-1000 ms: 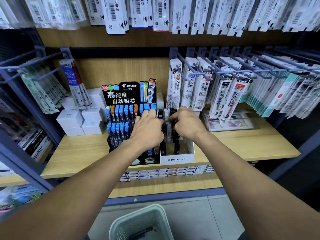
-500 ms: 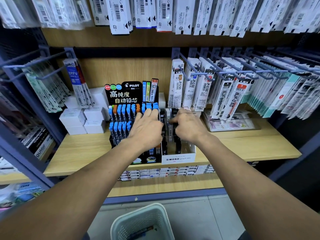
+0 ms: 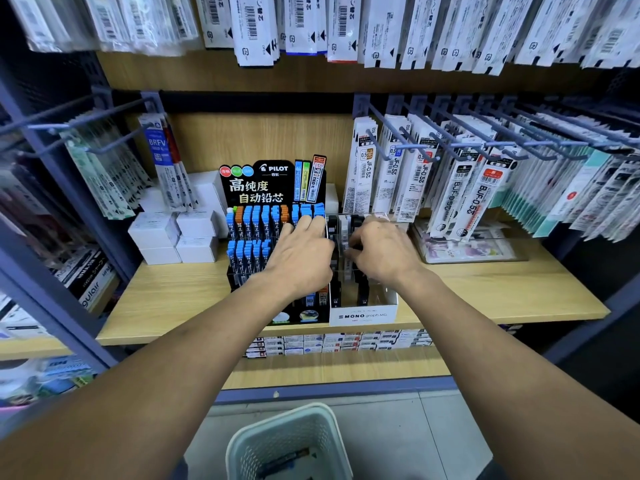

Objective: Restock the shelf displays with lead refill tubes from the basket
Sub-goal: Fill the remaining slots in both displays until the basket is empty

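Count: two hands, left hand [image 3: 301, 256] and right hand [image 3: 381, 252]. Two display stands beneath them: black stand [image 3: 273, 188], white stand [image 3: 363, 315]. One basket [image 3: 242, 445] below the hands. White boxes [image 3: 194, 237] left of the left hand: about six visible.

Wooden shelf [image 3: 502, 289] under the hands, blue metal uprights [image 3: 52, 299] left, peg hooks [image 3: 485, 133] with hanging packets above right, grey floor [image 3: 398, 438] below.

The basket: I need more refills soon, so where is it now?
In the head view, the basket sits on the floor at bottom centre, below the shelf, between the person's forearms.
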A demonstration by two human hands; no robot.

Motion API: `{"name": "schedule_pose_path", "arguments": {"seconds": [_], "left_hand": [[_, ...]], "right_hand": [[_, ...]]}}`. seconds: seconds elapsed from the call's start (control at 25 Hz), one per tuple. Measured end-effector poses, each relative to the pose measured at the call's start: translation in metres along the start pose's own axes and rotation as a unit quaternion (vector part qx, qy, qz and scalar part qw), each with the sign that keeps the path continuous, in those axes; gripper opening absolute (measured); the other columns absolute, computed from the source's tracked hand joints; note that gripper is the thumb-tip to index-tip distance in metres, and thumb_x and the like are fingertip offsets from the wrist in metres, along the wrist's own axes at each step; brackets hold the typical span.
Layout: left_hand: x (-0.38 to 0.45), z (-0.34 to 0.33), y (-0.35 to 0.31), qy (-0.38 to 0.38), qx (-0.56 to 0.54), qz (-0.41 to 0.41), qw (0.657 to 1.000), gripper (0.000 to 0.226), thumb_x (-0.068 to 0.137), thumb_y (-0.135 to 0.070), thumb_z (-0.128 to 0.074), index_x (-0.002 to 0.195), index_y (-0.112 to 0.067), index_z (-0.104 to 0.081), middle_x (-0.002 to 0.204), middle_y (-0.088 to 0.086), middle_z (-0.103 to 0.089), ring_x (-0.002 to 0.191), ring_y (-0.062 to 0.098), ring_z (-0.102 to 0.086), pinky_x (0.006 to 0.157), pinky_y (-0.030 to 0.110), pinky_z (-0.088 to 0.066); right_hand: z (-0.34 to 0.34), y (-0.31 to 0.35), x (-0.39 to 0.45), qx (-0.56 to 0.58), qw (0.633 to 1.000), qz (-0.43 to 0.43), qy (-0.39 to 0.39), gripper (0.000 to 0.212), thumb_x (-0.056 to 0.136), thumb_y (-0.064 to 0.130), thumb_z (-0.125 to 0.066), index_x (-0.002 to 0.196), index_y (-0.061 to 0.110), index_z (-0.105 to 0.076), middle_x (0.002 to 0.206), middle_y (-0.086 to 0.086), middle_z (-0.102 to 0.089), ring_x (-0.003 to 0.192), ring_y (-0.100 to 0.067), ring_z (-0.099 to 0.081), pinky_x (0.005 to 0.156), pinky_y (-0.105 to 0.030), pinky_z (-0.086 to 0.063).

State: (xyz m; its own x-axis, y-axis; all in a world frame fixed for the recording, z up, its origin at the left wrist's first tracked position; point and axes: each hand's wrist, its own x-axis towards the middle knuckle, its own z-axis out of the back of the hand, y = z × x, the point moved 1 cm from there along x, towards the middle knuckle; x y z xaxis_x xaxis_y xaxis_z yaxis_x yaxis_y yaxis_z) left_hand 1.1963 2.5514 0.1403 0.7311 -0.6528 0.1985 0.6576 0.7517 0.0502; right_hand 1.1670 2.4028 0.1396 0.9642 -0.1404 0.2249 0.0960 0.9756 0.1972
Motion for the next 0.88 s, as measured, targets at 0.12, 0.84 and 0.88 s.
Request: {"name": "schedule_pose_path", "arguments": {"seconds": [0.12, 0.84, 0.88], "left_hand": [[-0.004, 0.007, 0.006, -0.020, -0.043, 0.008, 0.999, 0.041, 0.082, -0.008, -0.054, 0.120, -0.014, -0.067, 0.101, 0.000, -0.033, 0.107, 0.023, -0.035, 0.086, 0.039, -0.033], [-0.229, -0.158, -0.033, 0.349, -0.199, 0.143, 0.905, 0.009, 0.084, -0.008, -0.063, 0.078, -0.009, -0.056, 0.095, 0.017, -0.069, 0.090, 0.032, -0.065, 0.066, 0.032, -0.045], [-0.236, -0.171, -0.040, 0.377, -0.201, 0.151, 0.892, 0.017, 0.085, -0.008, -0.064, 0.073, -0.009, -0.053, 0.091, 0.016, -0.066, 0.085, 0.030, -0.064, 0.064, 0.031, -0.044]], "right_hand": [[0.005, 0.005, -0.003, 0.040, 0.999, 0.001, -0.012, 0.018, 0.093, 0.025, -0.063, 0.104, 0.018, -0.076, 0.109, -0.009, -0.062, 0.106, -0.031, -0.058, 0.091, -0.040, -0.051], [-0.181, 0.081, -0.225, 0.069, 0.921, -0.005, 0.384, 0.023, 0.089, 0.004, -0.055, 0.106, 0.000, -0.070, 0.113, -0.022, -0.068, 0.108, -0.034, -0.063, 0.085, -0.035, -0.050], [-0.196, 0.079, -0.236, 0.059, 0.910, -0.004, 0.410, 0.023, 0.091, 0.006, -0.055, 0.107, -0.003, -0.068, 0.115, -0.023, -0.068, 0.109, -0.035, -0.063, 0.086, -0.036, -0.049]]}}
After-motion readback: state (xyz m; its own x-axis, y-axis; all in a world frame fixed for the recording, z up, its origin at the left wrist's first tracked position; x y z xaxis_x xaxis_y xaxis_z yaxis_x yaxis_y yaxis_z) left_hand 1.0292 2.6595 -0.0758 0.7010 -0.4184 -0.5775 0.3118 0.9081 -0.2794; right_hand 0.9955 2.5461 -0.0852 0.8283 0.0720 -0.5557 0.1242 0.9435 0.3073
